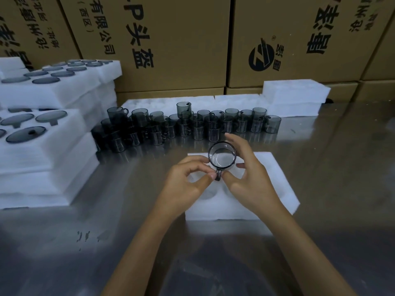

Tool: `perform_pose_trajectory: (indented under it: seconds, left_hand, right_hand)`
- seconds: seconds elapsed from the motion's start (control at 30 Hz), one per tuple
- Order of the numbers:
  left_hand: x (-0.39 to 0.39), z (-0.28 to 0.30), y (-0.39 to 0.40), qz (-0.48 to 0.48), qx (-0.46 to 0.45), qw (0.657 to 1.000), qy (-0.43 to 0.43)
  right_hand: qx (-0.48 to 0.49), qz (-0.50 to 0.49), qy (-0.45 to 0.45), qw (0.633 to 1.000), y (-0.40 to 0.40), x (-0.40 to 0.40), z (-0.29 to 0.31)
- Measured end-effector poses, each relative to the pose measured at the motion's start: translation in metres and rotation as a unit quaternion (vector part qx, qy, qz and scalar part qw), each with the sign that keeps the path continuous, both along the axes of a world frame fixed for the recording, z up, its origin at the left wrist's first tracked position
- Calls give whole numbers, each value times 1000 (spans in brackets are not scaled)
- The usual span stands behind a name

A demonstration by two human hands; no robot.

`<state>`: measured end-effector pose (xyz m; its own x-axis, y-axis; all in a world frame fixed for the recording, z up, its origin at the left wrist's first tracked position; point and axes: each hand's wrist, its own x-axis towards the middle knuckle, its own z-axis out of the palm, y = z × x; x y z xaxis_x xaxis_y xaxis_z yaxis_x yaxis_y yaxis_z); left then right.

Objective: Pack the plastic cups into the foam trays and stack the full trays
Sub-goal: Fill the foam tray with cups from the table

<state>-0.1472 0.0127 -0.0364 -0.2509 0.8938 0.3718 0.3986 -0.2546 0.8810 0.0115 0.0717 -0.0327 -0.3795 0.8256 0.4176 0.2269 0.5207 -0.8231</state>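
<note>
- While both hands meet over the white foam tray (275,184), they hold one smoky plastic cup (222,155) above its far part, mouth turned toward the camera; the cup's handle (218,175) points down toward the person
- left hand (186,184): thumb and forefinger pinch the handle from the left; the other fingers (192,160) curl toward the cup's rim
- right hand (250,180): thumb meets the handle from the right while the long fingers (235,139) arch round the far side of the cup; so both hands are grasping the same cup
- under the palms the tray lies flat on the steel counter (331,146); round pockets show in it just below the fingers, and whether any is filled I cannot tell
- beyond the fingertips stands a crowded row of cups (186,127), some stacked
- left of the left hand, well apart, stacked trays (49,159) hold dark cups sunk to their rims
- farther back, past the row, more foam pieces (295,92) rest before cardboard boxes (171,39)
</note>
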Motion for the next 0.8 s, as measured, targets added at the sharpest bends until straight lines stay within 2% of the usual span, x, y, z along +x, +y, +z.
perform_pose_trajectory:
  seconds: [0.1,0.2,0.33,0.43,0.67,0.8]
  left_hand:
    - [0,-1,0,23,17,999,46]
    - [-1,-1,0,25,16,999,18]
    - [-3,1,-1,-14,13,1000,24]
    - [-4,-2,1,10,29,998,50]
    - [-4,-9,7,106,51,992,-38]
    - [-6,-10,8,91,38,994,-38]
  right_hand:
    - [-19,10,16,1000,1,1,2]
    - [-4,25,18,1000,0,3,6]
    - [13,40,-22,999,-1,5,8]
    - [16,53,-50,997,-1,4,6]
    - [-20,43,-84,995,1,1,0]
    - [-13,45,-102,994,2,0,-1]
